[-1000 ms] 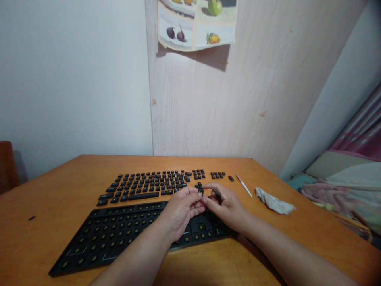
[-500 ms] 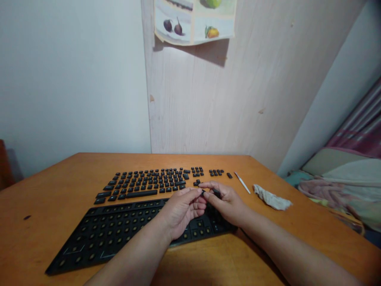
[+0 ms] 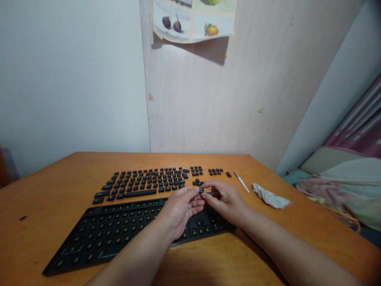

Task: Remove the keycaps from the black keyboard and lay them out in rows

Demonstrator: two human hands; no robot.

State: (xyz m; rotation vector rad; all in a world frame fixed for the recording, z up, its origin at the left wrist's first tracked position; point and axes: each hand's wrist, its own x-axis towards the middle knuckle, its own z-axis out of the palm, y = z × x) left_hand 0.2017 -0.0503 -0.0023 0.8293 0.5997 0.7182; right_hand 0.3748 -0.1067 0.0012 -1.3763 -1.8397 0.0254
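Between my two hands, above the keyboard's right part, is a small black keycap (image 3: 201, 190). My left hand (image 3: 186, 208) pinches it from the left with thumb and fingertips. From the other side, my right hand (image 3: 224, 200) pinches the same keycap. Under both hands lies the black keyboard base (image 3: 119, 224), its keys off and rows of switch posts bare. My wrists and hands hide part of its middle and right. Beyond it, loose black keycaps (image 3: 149, 178) lie in keyboard order, with a long space bar (image 3: 140, 193) nearest the base.
Right of the keycaps lie a white, pen-like stick (image 3: 241, 182) and a crumpled whitish cloth (image 3: 271, 196). A small dark spot (image 3: 23, 218) is at the left of the wooden table (image 3: 208, 262). The wall stands behind, with bedding (image 3: 324, 190) at the far right.
The keycap between my fingers has turned, and more of its surface shows now. Both hands stay in nearly the same place. The view has shifted slightly.
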